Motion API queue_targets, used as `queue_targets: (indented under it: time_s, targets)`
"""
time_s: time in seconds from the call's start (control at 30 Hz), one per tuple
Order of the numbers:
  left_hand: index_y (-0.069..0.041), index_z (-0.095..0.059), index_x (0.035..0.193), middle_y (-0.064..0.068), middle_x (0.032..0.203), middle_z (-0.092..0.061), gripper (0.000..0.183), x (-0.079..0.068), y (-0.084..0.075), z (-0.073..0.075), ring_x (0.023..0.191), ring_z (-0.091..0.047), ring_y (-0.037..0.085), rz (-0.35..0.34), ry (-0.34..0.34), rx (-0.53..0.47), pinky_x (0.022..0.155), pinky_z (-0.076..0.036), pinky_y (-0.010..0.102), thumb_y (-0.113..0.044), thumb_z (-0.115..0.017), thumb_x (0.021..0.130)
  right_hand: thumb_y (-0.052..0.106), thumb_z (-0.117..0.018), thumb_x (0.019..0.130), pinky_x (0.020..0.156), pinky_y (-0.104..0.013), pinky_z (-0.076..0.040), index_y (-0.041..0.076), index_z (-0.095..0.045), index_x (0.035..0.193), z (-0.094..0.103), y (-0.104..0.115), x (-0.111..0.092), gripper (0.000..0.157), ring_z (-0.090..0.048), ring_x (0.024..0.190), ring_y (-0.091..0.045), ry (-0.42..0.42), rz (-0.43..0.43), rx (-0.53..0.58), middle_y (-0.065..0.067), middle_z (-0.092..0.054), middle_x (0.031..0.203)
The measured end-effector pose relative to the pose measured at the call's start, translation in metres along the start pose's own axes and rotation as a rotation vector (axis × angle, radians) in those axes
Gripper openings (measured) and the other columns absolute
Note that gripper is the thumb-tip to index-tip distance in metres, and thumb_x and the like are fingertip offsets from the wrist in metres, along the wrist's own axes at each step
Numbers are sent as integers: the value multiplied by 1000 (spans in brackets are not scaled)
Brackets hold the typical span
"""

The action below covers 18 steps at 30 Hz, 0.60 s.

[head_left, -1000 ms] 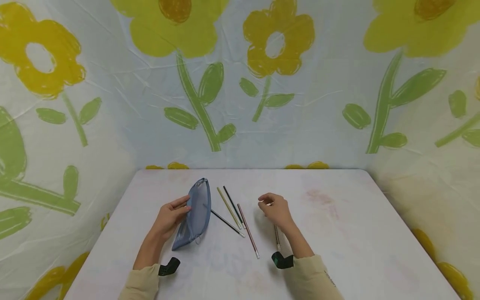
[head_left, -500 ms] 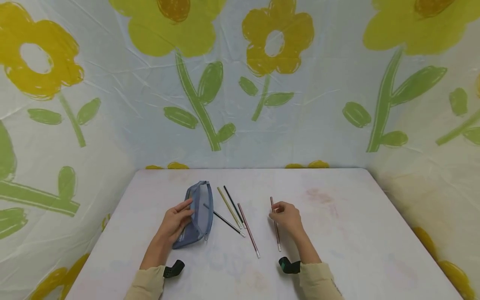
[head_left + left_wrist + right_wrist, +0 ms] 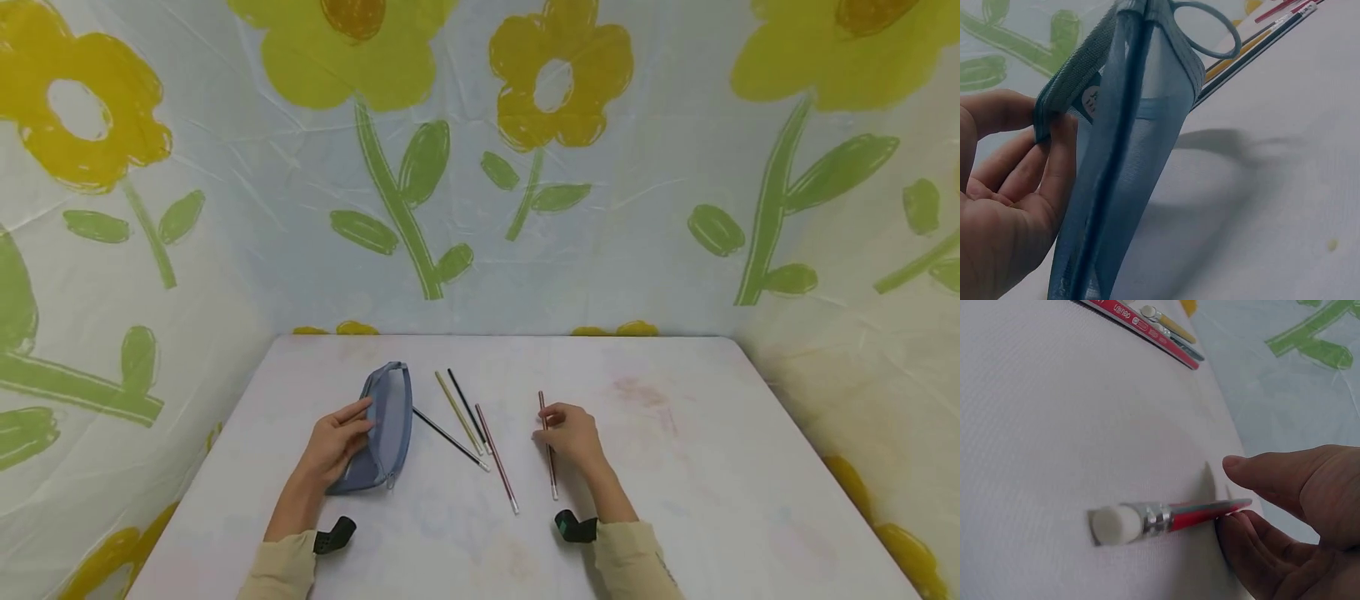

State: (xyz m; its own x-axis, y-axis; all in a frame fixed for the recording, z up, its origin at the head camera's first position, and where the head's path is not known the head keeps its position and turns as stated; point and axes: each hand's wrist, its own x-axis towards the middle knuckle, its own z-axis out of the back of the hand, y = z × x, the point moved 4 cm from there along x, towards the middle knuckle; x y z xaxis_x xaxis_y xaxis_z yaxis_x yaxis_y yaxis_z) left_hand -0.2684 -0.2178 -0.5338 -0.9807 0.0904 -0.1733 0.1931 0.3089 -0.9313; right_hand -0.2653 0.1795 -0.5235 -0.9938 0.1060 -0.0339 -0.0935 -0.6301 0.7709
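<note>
My left hand [image 3: 339, 437] pinches the edge of a blue mesh pencil case [image 3: 386, 425], held up on the left with its mouth facing right. In the left wrist view, a ring [image 3: 1235, 44] sticks out from the top of the case. On the right, my right hand [image 3: 573, 435] is at a red pencil [image 3: 552, 471] with a white eraser. The right wrist view shows the fingers [image 3: 1241, 540] touching that pencil while the thumb [image 3: 1260, 469] stands apart from it.
Between the hands lie a yellow pencil [image 3: 457, 410], a dark pencil [image 3: 463, 400], another red pencil [image 3: 497, 458] and a second dark pencil [image 3: 453, 440], its far end by the case. The white table [image 3: 675, 467] meets a flower-patterned cloth [image 3: 630, 250] behind.
My right hand has come back toward me and down to the red pencil, which has hardly moved. The left hand and pencil case swung slightly right, then back left.
</note>
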Motion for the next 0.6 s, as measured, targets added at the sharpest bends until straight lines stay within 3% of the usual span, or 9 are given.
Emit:
queue_targets:
  time_s: [0.13, 0.3, 0.4, 0.5, 0.57, 0.6]
  targets:
    - [9, -36, 145, 1, 112, -62, 58, -4, -3, 5, 78, -59, 7, 6, 0, -25, 60, -46, 21, 10, -58, 91, 7, -83, 74, 67, -35, -51, 4, -71, 103, 2, -5, 1, 32, -60, 85, -25, 22, 11, 32, -10, -67, 95]
    - [8, -33, 146, 2, 105, -59, 59, -8, -10, 14, 72, -53, 6, 7, 5, -73, 55, -39, 19, 10, -56, 92, 6, -84, 73, 69, -34, -50, 5, -72, 104, 6, -10, 4, 33, -59, 83, -23, 48, 38, 49, -9, -67, 94]
    - [7, -32, 147, 7, 125, -53, 59, -11, -16, 18, 72, -50, 5, 4, 6, -60, 55, -38, 18, 8, -57, 93, 7, -85, 73, 70, -34, -50, 5, -73, 103, 7, -11, 5, 33, -59, 83, -22, 52, 42, 40, -8, -68, 94]
    - [6, -28, 149, 15, 148, -33, 60, -14, -21, 21, 76, -50, 3, 5, 15, -49, 58, -39, 18, 6, -55, 95, 7, -84, 73, 69, -33, -50, 6, -73, 103, 6, -12, 6, 32, -59, 83, -21, 65, 38, 32, -7, -68, 95]
    - [6, -25, 150, 17, 155, -18, 59, -16, -21, 22, 76, -49, 3, 6, 30, -63, 58, -38, 18, 6, -52, 97, 6, -84, 72, 67, -32, -49, 6, -74, 102, 5, -11, 5, 31, -59, 81, -20, 74, 47, 13, -7, -67, 93]
    - [6, -24, 150, 17, 155, -20, 59, -17, -21, 23, 76, -50, 3, 8, 36, -74, 58, -39, 18, 6, -51, 97, 6, -84, 72, 66, -32, -49, 7, -75, 100, 5, -10, 5, 30, -58, 80, -20, 79, 53, -5, -6, -67, 91]
